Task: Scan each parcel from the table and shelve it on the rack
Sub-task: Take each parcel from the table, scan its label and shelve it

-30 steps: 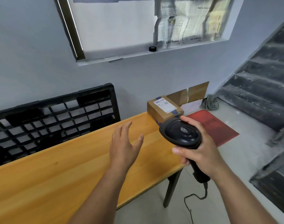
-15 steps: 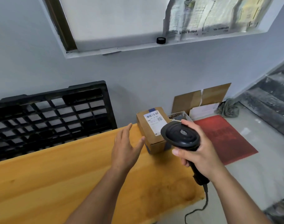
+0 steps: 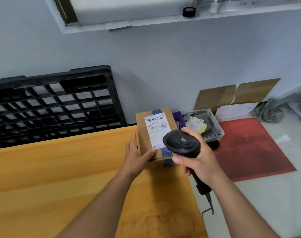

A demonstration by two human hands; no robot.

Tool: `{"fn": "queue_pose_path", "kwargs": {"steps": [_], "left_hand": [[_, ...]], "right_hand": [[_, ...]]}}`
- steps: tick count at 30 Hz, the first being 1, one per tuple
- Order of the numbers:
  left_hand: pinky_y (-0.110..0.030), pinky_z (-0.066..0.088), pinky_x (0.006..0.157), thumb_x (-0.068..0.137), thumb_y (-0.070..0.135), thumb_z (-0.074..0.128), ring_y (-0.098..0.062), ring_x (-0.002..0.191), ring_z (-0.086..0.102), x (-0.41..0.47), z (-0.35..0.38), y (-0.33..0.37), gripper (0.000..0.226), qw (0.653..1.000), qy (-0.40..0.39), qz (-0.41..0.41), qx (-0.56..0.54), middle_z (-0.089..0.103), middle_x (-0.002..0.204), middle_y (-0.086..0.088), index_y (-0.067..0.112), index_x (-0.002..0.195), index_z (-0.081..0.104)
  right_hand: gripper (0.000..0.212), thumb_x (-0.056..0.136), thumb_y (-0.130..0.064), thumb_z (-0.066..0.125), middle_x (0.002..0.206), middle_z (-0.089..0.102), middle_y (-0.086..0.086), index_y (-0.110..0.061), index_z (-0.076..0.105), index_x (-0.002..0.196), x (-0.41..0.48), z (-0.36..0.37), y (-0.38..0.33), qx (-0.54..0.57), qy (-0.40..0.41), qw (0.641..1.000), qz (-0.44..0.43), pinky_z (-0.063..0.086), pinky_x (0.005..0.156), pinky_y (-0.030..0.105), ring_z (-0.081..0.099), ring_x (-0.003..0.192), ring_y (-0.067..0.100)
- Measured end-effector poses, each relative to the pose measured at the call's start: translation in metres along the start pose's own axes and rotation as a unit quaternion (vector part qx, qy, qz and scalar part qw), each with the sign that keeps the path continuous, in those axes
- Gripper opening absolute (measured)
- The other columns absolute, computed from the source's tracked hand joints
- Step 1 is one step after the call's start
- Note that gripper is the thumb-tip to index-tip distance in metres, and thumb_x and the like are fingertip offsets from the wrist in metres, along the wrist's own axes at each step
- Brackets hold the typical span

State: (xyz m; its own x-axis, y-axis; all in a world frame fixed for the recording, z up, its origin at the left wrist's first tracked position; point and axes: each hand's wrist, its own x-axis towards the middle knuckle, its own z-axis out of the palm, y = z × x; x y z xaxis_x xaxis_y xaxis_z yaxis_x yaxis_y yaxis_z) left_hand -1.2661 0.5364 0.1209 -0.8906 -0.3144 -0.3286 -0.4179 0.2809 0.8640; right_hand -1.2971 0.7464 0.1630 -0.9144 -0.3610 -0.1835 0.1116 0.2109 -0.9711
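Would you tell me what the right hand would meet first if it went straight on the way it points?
Most likely the parcel: the right hand holds the scanner head over its labelled top, with nothing visible between them, though depth is hard to judge here.

This looks like a small back room for sorting parcels, not a home or an office. A cardboard parcel (image 3: 146, 134) with a printed barcode label stands on a plain wooden desk (image 3: 60, 169), and a corded handheld scanner (image 3: 181, 143) is held just above it. A black plastic pallet (image 3: 84, 82) stands against the grey painted wall (image 3: 180, 57) behind the desk. On the bare grey floor (image 3: 275, 194), flattened cardboard (image 3: 232, 95) leans on the wall, near a white plastic basket (image 3: 217, 128) with small packets and a red mat (image 3: 252, 146).
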Motion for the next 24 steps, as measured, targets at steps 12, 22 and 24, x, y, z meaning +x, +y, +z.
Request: {"fn": "queue_pose_path", "kwargs": {"steps": [12, 22, 24], "left_hand": [[-0.024, 0.052, 0.090, 0.056, 0.030, 0.092, -0.011, 0.121, 0.055, -0.009, -0.003, -0.026, 0.139, 0.973, -0.174, -0.034, -0.148, 0.052, 0.140, 0.005, 0.045, 0.150, -0.009], [-0.035, 0.056, 0.088, 0.066, 0.007, 0.086, -0.021, 0.121, 0.053, -0.050, -0.065, -0.029, 0.128, 0.987, -0.097, 0.051, -0.114, 0.054, 0.129, 0.002, 0.048, 0.148, -0.003], [-0.047, 0.053, 0.095, 0.063, 0.012, 0.088, -0.024, 0.123, 0.052, -0.060, -0.087, -0.032, 0.130, 0.990, -0.076, 0.062, -0.105, 0.053, 0.132, -0.003, 0.049, 0.148, -0.004]], "right_hand": [[0.085, 0.074, -0.003, 0.084, 0.113, 0.069, -0.001, -0.046, 0.045, 0.136, -0.049, 0.010, 0.020, 0.043, 0.048, 0.998, 0.026, 0.053, 0.050, 0.037, 0.062, 0.052, 0.029], [0.090, 0.061, -0.020, 0.086, 0.085, 0.073, 0.005, -0.049, 0.045, 0.137, -0.089, 0.046, -0.054, 0.097, 0.028, 0.992, -0.073, 0.050, 0.048, 0.037, 0.060, 0.051, 0.033], [0.089, 0.061, -0.022, 0.085, 0.082, 0.072, 0.002, -0.052, 0.046, 0.134, -0.099, 0.061, -0.072, 0.105, 0.011, 0.990, -0.095, 0.050, 0.048, 0.037, 0.060, 0.050, 0.034]]}}
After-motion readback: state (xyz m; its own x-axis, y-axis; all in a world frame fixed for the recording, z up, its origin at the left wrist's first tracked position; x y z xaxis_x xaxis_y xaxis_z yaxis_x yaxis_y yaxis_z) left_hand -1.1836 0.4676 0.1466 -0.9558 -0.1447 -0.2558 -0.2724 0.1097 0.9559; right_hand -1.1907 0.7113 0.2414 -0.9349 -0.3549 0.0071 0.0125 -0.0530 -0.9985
